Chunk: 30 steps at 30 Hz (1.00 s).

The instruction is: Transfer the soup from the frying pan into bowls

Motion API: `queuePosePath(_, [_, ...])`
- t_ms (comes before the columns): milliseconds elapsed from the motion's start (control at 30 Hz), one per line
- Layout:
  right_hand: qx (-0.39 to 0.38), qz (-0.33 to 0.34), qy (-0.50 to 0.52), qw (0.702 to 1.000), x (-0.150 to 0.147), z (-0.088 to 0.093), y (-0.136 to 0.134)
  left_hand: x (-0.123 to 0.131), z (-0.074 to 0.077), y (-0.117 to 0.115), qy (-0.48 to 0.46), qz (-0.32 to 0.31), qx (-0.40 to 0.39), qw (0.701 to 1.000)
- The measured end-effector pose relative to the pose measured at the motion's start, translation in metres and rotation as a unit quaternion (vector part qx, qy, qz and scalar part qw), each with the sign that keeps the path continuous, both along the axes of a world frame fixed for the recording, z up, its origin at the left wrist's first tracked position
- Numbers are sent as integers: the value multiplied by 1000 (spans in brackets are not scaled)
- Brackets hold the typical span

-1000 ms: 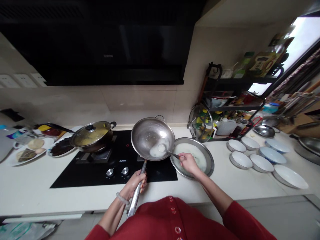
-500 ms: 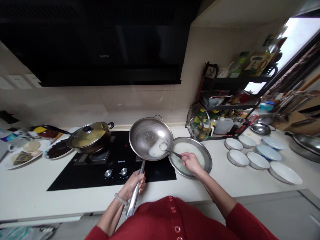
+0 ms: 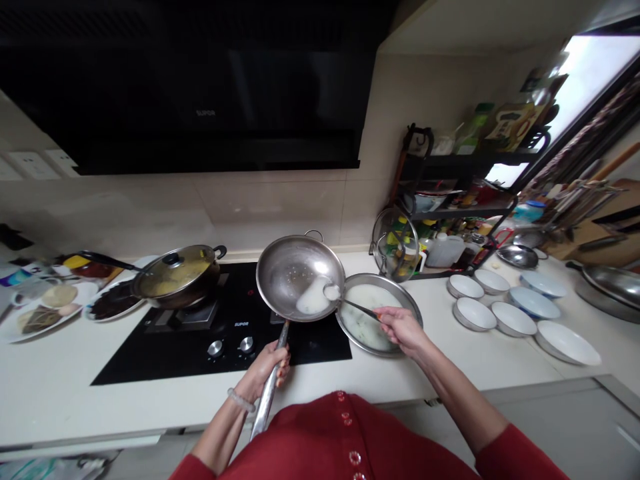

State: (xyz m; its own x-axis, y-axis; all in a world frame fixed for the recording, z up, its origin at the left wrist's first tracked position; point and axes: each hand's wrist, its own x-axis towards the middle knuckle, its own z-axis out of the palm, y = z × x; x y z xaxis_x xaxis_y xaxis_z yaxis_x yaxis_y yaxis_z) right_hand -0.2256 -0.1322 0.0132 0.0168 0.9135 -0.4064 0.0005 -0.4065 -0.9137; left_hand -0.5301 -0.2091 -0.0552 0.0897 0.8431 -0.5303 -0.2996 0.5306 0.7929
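Note:
My left hand [image 3: 271, 366] is wrapped round the long metal handle of a steel wok [image 3: 285, 267], which is tilted over the right side of the hob. White liquid [image 3: 313, 297] lies in the wok's lower right part. In my right hand [image 3: 403, 329] is the handle of a ladle [image 3: 356, 307]; its bowl is inside the wok's right rim, at the edge of the liquid. Just right of the wok, a wide steel basin [image 3: 419, 319] on the counter holds whitish liquid with green bits. My right hand is above this basin.
A lidded pan [image 3: 175, 275] sits on the left burner of the black hob [image 3: 165, 360]. Plates of food [image 3: 114, 300] lie further left. Several white bowls [image 3: 475, 314] stand on the right counter. A glass lid [image 3: 395, 244] leans against the spice rack [image 3: 460, 211].
My right hand has moved a little to the right and down, with the ladle's bowl shifting slightly right toward the wok's rim. The left hand keeps its hold on the handle.

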Motion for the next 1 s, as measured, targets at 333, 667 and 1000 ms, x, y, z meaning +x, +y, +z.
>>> queuePosePath(333, [144, 74, -354, 921, 73, -7, -14, -1, -1, 0, 4, -4, 10, 1000])
queuePosePath(667, [242, 200, -700, 641, 82, -19, -36, 0, 1, -2, 2, -8, 17, 1000])
queuePosePath(1000, [214, 31, -289, 933, 55, -7, -16, -1, -1, -1, 1, -5, 13, 1000])
